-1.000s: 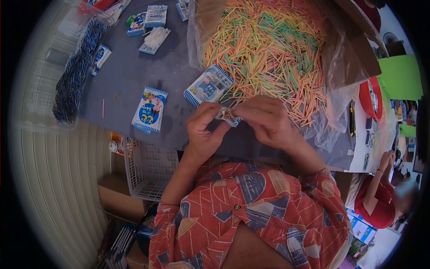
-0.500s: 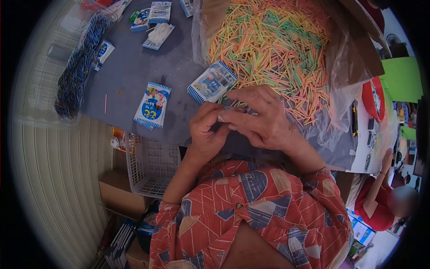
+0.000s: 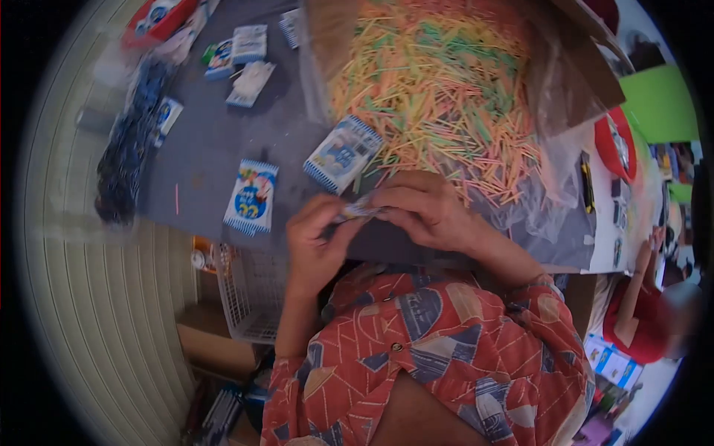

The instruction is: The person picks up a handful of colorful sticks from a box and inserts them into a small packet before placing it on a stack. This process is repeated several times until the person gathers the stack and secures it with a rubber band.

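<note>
Between my two hands, above the table's front edge, is a small twisted strip (image 3: 358, 209), blurred and partly covered by fingers. My left hand (image 3: 320, 241) pinches its left end, and my right hand (image 3: 424, 212) pinches the right end. Just beyond my fingers lies a blue-and-white packet (image 3: 343, 154), beside a large heap of thin pastel sticks (image 3: 439, 89). Another blue-and-white packet with a coloured print (image 3: 252, 195) lies to the left of my left hand.
Further back are more packets (image 3: 249, 44) and an opened one with white contents (image 3: 251, 83). Dark cords (image 3: 130, 149) hang at the left edge. A white basket (image 3: 253, 290) sits below the table. Another person (image 3: 639, 320) is at the right.
My left hand has moved left and away from my right, so the strip between them now shows. The view has shifted slightly.
</note>
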Tool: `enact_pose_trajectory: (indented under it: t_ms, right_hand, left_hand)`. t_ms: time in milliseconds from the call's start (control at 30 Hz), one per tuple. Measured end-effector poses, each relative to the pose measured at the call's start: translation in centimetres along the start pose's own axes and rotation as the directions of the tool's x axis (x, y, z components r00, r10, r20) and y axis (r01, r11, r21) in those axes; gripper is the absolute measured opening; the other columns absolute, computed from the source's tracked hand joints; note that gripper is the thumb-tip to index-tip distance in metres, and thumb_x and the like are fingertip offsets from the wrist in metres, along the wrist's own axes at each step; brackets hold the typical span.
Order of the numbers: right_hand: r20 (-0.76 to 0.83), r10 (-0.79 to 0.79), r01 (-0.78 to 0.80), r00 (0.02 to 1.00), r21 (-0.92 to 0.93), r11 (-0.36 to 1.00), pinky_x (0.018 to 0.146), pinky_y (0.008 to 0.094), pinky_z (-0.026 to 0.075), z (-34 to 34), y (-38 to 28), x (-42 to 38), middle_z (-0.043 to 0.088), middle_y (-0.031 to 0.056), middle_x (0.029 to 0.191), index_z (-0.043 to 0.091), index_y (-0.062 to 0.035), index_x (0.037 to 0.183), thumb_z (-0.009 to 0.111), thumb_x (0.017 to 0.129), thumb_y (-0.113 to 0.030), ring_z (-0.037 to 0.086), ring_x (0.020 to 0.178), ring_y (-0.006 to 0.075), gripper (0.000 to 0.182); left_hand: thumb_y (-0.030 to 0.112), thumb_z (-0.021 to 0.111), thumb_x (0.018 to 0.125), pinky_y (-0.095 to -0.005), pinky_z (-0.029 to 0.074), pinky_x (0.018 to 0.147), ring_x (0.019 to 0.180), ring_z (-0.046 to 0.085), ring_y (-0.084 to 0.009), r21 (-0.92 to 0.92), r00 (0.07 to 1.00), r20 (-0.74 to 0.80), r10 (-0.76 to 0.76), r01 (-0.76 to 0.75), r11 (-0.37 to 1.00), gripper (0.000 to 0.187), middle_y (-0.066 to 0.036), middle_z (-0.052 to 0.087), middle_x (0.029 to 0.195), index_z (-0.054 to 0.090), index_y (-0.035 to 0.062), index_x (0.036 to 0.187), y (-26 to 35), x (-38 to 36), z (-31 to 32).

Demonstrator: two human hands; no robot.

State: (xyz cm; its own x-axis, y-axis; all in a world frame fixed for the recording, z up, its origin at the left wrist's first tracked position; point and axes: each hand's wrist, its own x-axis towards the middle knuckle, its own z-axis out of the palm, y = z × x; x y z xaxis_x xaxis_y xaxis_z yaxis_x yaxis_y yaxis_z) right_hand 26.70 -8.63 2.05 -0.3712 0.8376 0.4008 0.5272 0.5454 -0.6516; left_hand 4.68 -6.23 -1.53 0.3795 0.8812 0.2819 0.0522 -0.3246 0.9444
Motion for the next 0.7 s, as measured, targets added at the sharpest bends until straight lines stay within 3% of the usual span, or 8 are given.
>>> enact_pose_trajectory:
  t_ms: [100,167,233,333,400,467,533,700]
  right_hand:
    - [-0.222,0.076,-0.018,0.972,0.252,0.968,0.071,0.041,0.052,-0.2,-0.5,-0.7,0.065,0.0135,0.09,0.067,-0.0058,0.103,0.073,0.077,-0.002,0.066,0.08,0.0323,0.027]
    - [-0.071,0.058,-0.045,0.996,0.172,0.984,0.073,0.0392,0.055,-0.1,1.1,-1.5,0.066,0.0134,0.094,0.066,-0.0029,0.104,0.072,0.079,-0.002,0.067,0.084,0.0318,0.026]
    - [-0.052,0.004,-0.006,0.999,-0.053,0.999,0.075,0.0401,0.055,-1.5,2.6,-2.3,0.066,0.0132,0.095,0.066,-0.0033,0.106,0.071,0.08,-0.003,0.067,0.086,0.0318,0.027]
    - [-0.109,0.025,-0.07,0.994,-0.438,0.896,0.079,0.0424,0.053,-5.1,5.6,-3.2,0.064,0.0133,0.101,0.067,-0.0074,0.103,0.066,0.079,-0.008,0.064,0.094,0.0314,0.024]
    - [-0.116,0.119,-0.159,0.986,-0.458,0.875,0.082,0.0445,0.052,-7.5,7.3,-2.5,0.063,0.014,0.106,0.067,-0.0078,0.103,0.067,0.077,-0.009,0.062,0.101,0.0313,0.026]
    - [-0.064,0.064,-0.09,0.996,-0.772,0.63,0.092,0.0471,0.047,-8.9,9.1,-1.2,0.057,0.0149,0.122,0.065,-0.0096,0.11,0.065,0.078,-0.014,0.053,0.116,0.0297,0.033]
    - [0.082,0.034,0.045,0.996,-0.792,0.608,0.096,0.0476,0.043,-9.2,10.5,1.0,0.054,0.0148,0.127,0.065,-0.0112,0.114,0.065,0.079,-0.014,0.049,0.121,0.0293,0.035]
    - [0.42,-0.005,0.394,0.907,-0.847,0.356,0.102,0.0473,0.038,-7.6,12.8,5.0,0.053,0.0122,0.122,0.063,-0.0093,0.108,0.06,0.079,-0.014,0.047,0.123,0.0257,0.029]
  left_hand:
    - [-0.002,0.074,0.077,-0.0283,0.048,0.071,0.079,0.062,-0.0189,0.099,0.973,-0.113,-0.201,0.212,0.972,0.017,-0.009,0.062,0.083,0.068,-0.0032,0.093,0.1,0.5,-5.2]
    - [0.0,0.074,0.078,-0.0306,0.048,0.072,0.082,0.061,-0.0211,0.246,0.973,-0.09,-0.214,0.23,0.942,0.021,-0.01,0.062,0.087,0.068,-0.0019,0.098,-1.9,1.2,-8.7]
    - [0.006,0.076,0.076,-0.0406,0.045,0.084,0.097,0.057,-0.0276,0.941,0.986,-0.169,0.003,0.16,0.298,0.034,-0.012,0.06,0.102,0.068,0.002,0.109,-3.2,1.9,-9.6]
    - [0.012,0.076,0.075,-0.0481,0.038,0.093,0.109,0.049,-0.0327,0.963,0.956,-0.271,0.115,0.268,0.043,0.044,-0.013,0.056,0.117,0.065,0.0057,0.117,0.2,2.3,-6.1]
    - [0.012,0.075,0.075,-0.049,0.037,0.093,0.108,0.049,-0.0325,0.971,0.976,-0.148,0.157,0.114,0.21,0.044,-0.012,0.056,0.116,0.065,0.0061,0.117,-0.1,2.8,-4.5]
    - [0.013,0.075,0.075,-0.0499,0.036,0.094,0.108,0.049,-0.0323,0.933,0.975,-0.044,0.218,-0.038,0.358,0.044,-0.012,0.056,0.115,0.066,0.0065,0.118,-0.2,3.8,-2.1]
    - [0.013,0.073,0.074,-0.0485,0.039,0.091,0.103,0.052,-0.0321,0.809,0.986,0.135,0.094,-0.165,0.565,0.042,-0.011,0.056,0.111,0.065,0.0035,0.115,-0.1,5.6,1.1]
    - [0.012,0.071,0.076,-0.045,0.047,0.074,0.089,0.058,-0.0304,0.865,0.973,0.184,0.142,-0.229,0.446,0.027,-0.011,0.058,0.103,0.067,0.0003,0.1,-2.6,6.3,3.7]
